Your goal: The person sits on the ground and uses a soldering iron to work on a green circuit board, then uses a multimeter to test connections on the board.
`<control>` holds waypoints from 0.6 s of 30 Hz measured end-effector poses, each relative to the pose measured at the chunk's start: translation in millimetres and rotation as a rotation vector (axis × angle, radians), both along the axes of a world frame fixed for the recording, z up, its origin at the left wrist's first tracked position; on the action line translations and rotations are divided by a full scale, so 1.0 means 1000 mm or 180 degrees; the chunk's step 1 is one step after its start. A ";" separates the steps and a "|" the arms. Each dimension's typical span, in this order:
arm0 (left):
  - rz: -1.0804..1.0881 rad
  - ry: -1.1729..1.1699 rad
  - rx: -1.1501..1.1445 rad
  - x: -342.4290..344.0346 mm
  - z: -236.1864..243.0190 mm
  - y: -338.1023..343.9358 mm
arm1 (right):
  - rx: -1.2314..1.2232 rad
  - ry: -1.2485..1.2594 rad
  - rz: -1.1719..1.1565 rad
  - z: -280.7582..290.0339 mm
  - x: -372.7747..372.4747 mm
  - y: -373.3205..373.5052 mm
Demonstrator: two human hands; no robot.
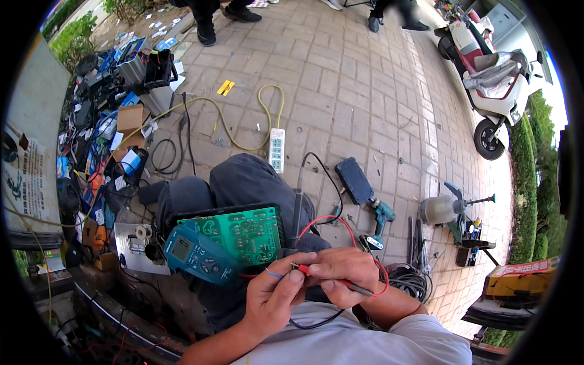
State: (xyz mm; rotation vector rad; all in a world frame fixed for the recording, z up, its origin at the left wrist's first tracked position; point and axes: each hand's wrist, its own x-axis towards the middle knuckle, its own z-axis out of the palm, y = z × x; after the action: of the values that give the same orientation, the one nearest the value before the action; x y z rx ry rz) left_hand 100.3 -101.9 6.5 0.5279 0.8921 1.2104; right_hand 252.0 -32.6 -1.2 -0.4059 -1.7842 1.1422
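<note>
My left hand (275,299) is closed, thumb and finger pinching a small piece with a short blue wire (275,274) sticking out; the piece itself is mostly hidden. Against it, my right hand (348,272) grips a red-and-black test probe (359,289), its red tip end between both hands. A red lead loops from the probe's back end. On my lap lies a green circuit board (258,228) in a black tray, with a teal digital meter (204,252) resting on its left part. A dark pen-shaped tool (298,210) with a black cord stands by the board's right edge.
Ahead lie a power strip (277,149) and its yellow cord. To the right are a dark rectangular block (354,180), a teal cordless drill (382,219), a spray bottle (439,210) and coiled cables (409,281). A scrap pile (100,152) fills the left; a scooter (496,91) stands far right.
</note>
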 end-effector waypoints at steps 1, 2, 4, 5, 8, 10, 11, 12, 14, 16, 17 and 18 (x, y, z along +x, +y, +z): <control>-0.0009 0.0019 0.0030 0.000 -0.001 0.000 | 0.0000 0.0001 -0.0013 0.000 0.000 0.000; -0.0014 0.0004 0.0009 0.000 -0.001 0.000 | -0.0001 0.0001 -0.0026 0.001 0.000 -0.001; -0.0023 -0.0015 -0.0028 0.000 -0.001 0.000 | 0.0017 -0.0039 -0.0011 0.001 0.000 0.001; -0.0025 -0.0029 -0.0033 0.000 -0.001 0.000 | 0.0025 -0.0058 -0.0005 0.001 0.000 0.001; -0.0024 -0.0047 -0.0076 0.000 0.000 0.000 | -0.0015 -0.0065 -0.0033 0.000 0.000 0.000; -0.0023 -0.0032 -0.0144 0.000 0.003 0.001 | -0.0010 -0.0079 -0.0069 -0.002 0.001 -0.001; -0.0036 0.0127 -0.0006 -0.001 0.002 0.000 | -0.0008 -0.0086 -0.0087 -0.003 0.001 -0.001; -0.0044 0.0279 0.0146 -0.001 0.000 -0.001 | -0.0820 0.0227 0.0017 -0.002 0.005 -0.004; -0.0016 0.0473 0.0381 -0.002 -0.001 -0.001 | -0.2442 0.0854 0.0227 0.000 0.017 -0.009; 0.0049 0.0571 0.0551 0.000 0.001 0.002 | -0.2593 0.1535 -0.0254 -0.004 0.012 0.015; 0.0021 0.0705 0.0722 0.001 -0.001 0.002 | -0.2880 0.1264 -0.0856 0.000 0.009 0.023; -0.0040 0.0825 0.0905 0.002 -0.004 0.000 | -0.3162 0.1039 -0.0632 -0.001 0.007 0.027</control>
State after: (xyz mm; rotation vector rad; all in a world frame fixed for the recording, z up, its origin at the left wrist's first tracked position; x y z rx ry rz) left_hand 102.6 -101.5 2.7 0.9343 0.9367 1.2839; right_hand 259.3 -5.3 -2.6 -0.8835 -0.7734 1.7723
